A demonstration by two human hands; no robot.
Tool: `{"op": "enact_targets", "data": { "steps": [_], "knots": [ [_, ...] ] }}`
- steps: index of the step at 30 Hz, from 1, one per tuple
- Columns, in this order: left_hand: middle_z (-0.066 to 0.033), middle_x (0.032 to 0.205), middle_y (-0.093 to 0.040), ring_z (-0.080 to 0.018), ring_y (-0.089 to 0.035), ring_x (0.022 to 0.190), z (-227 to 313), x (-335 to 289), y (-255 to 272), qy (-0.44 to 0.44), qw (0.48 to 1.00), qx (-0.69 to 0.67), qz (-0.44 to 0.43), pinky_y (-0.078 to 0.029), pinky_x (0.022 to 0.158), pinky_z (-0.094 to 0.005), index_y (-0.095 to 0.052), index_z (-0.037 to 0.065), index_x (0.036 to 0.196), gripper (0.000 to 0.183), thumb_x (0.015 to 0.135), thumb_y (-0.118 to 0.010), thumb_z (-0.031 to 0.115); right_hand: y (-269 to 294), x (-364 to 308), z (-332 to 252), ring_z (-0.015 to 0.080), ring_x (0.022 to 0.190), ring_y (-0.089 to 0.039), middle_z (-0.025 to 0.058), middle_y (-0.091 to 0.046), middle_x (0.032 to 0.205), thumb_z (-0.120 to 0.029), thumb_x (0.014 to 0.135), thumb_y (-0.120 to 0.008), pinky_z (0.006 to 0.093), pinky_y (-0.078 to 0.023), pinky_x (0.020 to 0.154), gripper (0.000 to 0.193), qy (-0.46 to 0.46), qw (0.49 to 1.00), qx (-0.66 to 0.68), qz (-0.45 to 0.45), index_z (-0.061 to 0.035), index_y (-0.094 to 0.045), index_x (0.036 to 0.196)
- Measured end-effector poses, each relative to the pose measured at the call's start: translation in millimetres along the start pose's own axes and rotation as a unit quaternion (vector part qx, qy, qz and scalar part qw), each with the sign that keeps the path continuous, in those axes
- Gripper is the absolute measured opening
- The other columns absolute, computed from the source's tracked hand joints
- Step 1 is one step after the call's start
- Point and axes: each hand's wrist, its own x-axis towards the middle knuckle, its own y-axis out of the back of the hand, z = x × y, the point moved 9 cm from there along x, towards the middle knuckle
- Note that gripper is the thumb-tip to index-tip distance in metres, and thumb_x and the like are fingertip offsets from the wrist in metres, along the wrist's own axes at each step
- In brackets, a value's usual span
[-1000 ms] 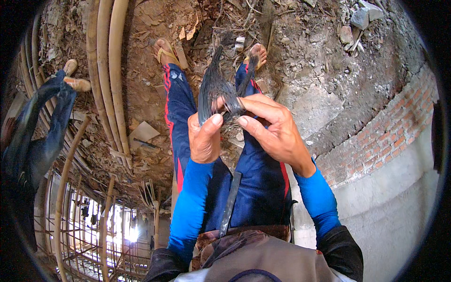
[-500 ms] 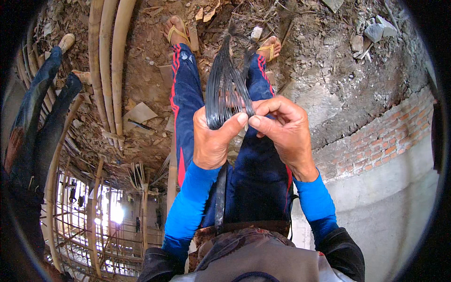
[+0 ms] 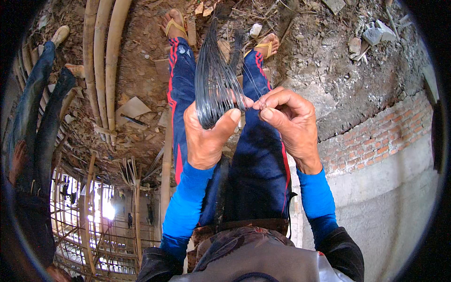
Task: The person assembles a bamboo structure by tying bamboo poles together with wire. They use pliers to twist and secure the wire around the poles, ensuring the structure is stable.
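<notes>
In the head view, at frame centre, the left hand [image 3: 206,136] grips a bundle of thin wires [image 3: 213,80], long axis pointing to the upper edge. The right hand [image 3: 289,122], just beside, pinches one wire at the fold.

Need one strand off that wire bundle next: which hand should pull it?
Right hand, probably: its fingertips already pinch at strands beside the left thumb, while the left hand is occupied gripping the wire bundle.

Single head view, fisheye, looking steeply down, close over hands
</notes>
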Motion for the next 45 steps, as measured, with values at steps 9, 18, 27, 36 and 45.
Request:
{"op": "enact_targets", "data": {
  "steps": [9, 18, 27, 36, 45],
  "knots": [
    [-0.0081, 0.102, -0.075, -0.0094, -0.064, 0.085, -8.5, -5.6, -2.0, -0.004, 1.000, -0.002, -0.013, -0.052, 0.077, -0.0259, -0.071, 0.000, 0.109, 0.020, 0.091, -0.071, 0.008, 5.8, -8.0, 1.7, 0.0131, 0.095, -0.066, 0.0089, -0.071, 0.102, -0.003, 0.095, -0.072, 0.0289, -0.054, 0.089, 0.010, -0.013, 1.000, 0.012, 0.009, -0.0003, -0.065, 0.102],
    [-0.0093, 0.102, -0.076, -0.0123, -0.069, 0.091, -15.3, -12.3, -3.6, -0.010, 1.000, 0.021, -0.009, -0.055, 0.085, -0.0285, -0.073, -0.001, 0.108, 0.021, 0.088, -0.069, 0.001, 0.4, -16.5, 6.1, 0.0091, 0.090, -0.067, 0.0080, -0.074, 0.104, -0.002, 0.089, -0.077, 0.0252, -0.055, 0.083, 0.022, -0.044, 0.998, -0.034, 0.021, 0.0021, -0.066, 0.107],
    [-0.0061, 0.099, -0.076, -0.0101, -0.068, 0.088, -30.3, -19.4, 0.7, 0.009, 0.999, 0.040, -0.001, -0.055, 0.082, -0.0275, -0.074, -0.001, 0.106, 0.019, 0.087, -0.072, 0.002, 5.0, -22.5, 20.0, 0.0054, 0.083, -0.063, 0.0025, -0.072, 0.096, -0.006, 0.087, -0.082, 0.0219, -0.052, 0.075, 0.022, -0.096, 0.992, -0.074, 0.045, 0.0012, -0.070, 0.102],
    [-0.0008, 0.091, -0.074, -0.0063, -0.064, 0.079, -49.2, -22.9, 14.1, 0.037, 0.998, 0.044, 0.020, -0.052, 0.074, -0.0250, -0.075, 0.001, 0.103, 0.019, 0.085, -0.076, 0.006, 1.3, -26.8, 37.7, 0.0027, 0.082, -0.061, -0.0011, -0.069, 0.093, -0.010, 0.091, -0.079, 0.0187, -0.048, 0.074, 0.016, -0.168, 0.985, 0.005, 0.028, -0.0025, -0.068, 0.102],
    [-0.0001, 0.089, -0.073, -0.0060, -0.062, 0.077, -49.5, -21.2, 15.9, 0.027, 0.998, 0.062, 0.013, -0.051, 0.072, -0.0248, -0.075, 0.002, 0.101, 0.017, 0.084, -0.074, 0.006, 2.5, -27.2, 42.8, 0.0067, 0.078, -0.058, -0.0020, -0.064, 0.087, -0.015, 0.094, -0.074, 0.0238, -0.048, 0.073, 0.013, -0.175, 0.984, 0.007, 0.020, -0.0050, -0.066, 0.097]
  ]
}}
